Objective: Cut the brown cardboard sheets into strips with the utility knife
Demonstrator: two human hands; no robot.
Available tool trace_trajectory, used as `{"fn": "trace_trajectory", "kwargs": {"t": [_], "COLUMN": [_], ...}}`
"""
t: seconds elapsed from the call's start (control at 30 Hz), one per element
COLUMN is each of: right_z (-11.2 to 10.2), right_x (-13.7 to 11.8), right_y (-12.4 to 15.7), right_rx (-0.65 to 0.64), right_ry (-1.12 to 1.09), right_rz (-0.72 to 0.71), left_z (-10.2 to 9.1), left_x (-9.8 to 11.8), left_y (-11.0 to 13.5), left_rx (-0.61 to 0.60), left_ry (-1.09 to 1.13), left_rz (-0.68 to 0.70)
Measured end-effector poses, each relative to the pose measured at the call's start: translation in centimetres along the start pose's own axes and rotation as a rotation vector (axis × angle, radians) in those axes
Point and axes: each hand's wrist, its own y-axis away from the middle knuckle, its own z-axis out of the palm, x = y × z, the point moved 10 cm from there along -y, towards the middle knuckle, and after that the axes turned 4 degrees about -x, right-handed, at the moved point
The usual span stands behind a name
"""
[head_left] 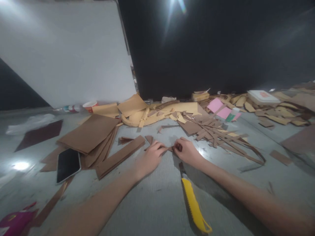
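Note:
My right hand (187, 151) is closed in a pinch on a small brown leather-like piece (170, 148). From the other side, my left hand (153, 155) has its fingertips pressed together at the near end of that same piece. Just below my right hand lies a knife with a yellow handle (194, 205), its blade pointing away from me. Beside my left hand are a small brown scrap (149, 139) and a stack of long brown strips (120, 157). A little pile of short brown pieces (125, 140) sits behind the strips.
Large brown sheets (90, 132) are stacked at the left, with a phone (68, 165) against them. Cut brown strips (219, 134) lie in a tangle at the right, near a pink sheet (218, 107). Yellowish scraps (134, 106), a paper cup (90, 105) and a white box (262, 97) line the back.

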Motion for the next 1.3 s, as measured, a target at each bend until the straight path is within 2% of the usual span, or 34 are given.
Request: {"fn": "trace_trajectory", "kwargs": {"t": [0.1,0.4,0.63,0.8,1.0,1.13,1.3], "right_z": [0.0,0.0,0.2,0.4,0.7,0.7,0.8], "right_x": [0.0,0.2,0.3,0.5,0.8,0.8,1.0], "right_y": [0.0,-0.2,-0.3,-0.3,-0.3,-0.3,-0.2], "right_rx": [0.010,-0.001,-0.003,0.016,0.021,0.023,0.051], "right_ry": [0.003,-0.001,0.006,0.013,0.010,0.006,-0.013], "right_rz": [0.000,-0.010,-0.014,-0.011,-0.013,-0.020,-0.020], "left_z": [-0.1,0.1,0.5,0.7,2.0,2.4,2.6], "left_x": [-0.1,0.0,0.1,1.4,3.8,4.1,4.0], "left_y": [0.1,0.0,0.1,-0.1,-0.5,-0.4,-0.2], "left_rx": [0.019,-0.030,-0.075,-0.091,-0.177,-0.198,-0.212], "left_ry": [-0.009,-0.079,-0.214,-0.310,-0.375,-0.416,-0.357], "left_rz": [-0.005,-0.025,-0.011,0.005,0.058,0.045,0.009]}}
